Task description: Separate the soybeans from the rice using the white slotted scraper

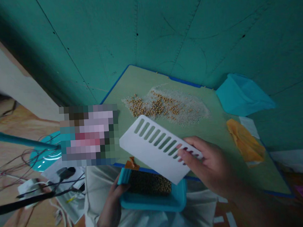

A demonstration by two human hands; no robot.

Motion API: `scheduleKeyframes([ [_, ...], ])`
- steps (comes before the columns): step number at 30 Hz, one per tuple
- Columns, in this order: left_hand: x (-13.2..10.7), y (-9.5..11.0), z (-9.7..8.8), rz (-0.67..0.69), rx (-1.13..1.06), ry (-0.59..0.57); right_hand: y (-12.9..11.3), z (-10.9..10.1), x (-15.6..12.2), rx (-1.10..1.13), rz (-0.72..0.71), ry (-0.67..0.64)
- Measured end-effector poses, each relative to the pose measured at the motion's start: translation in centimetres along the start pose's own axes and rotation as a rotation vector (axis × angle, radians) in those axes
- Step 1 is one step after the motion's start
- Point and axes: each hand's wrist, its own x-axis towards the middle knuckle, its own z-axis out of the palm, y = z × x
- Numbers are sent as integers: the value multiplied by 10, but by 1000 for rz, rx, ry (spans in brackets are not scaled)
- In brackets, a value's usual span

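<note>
My right hand [208, 161] pinches one end of a white slotted plastic plate [148, 149], tilted above the table's front edge. A row of long slots runs along the plate's upper side. My left hand [114, 194] grips the left rim of a turquoise plastic container [154, 205] on my lap. Inside it lie dark grains [142, 184] mixed with tan beans toward the right; the plate hides part of its back edge. Beyond the plate, round tan beans [156, 106] lie spread with small whitish grains [189, 107] on the tabletop.
The pale green table [206, 130] has a blue edge and stands against a green wall [162, 34]. A turquoise bag-like container [242, 94] and an orange cloth-like piece [245, 142] lie at right. Pixels blur an item [91, 134] at left. Cables [23, 155] cover the floor.
</note>
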Motion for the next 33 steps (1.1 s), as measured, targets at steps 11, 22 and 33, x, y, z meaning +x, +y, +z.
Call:
scheduleKeyframes([
  [11, 0, 10, -2, 13, -14, 43, 41, -14, 19, -14, 227, 196],
  [22, 6, 0, 1, 34, 27, -34, 66, -57, 1, -166, 375, 405],
  [33, 9, -5, -11, -1, 26, 26, 73, -78, -6, -147, 417, 503],
])
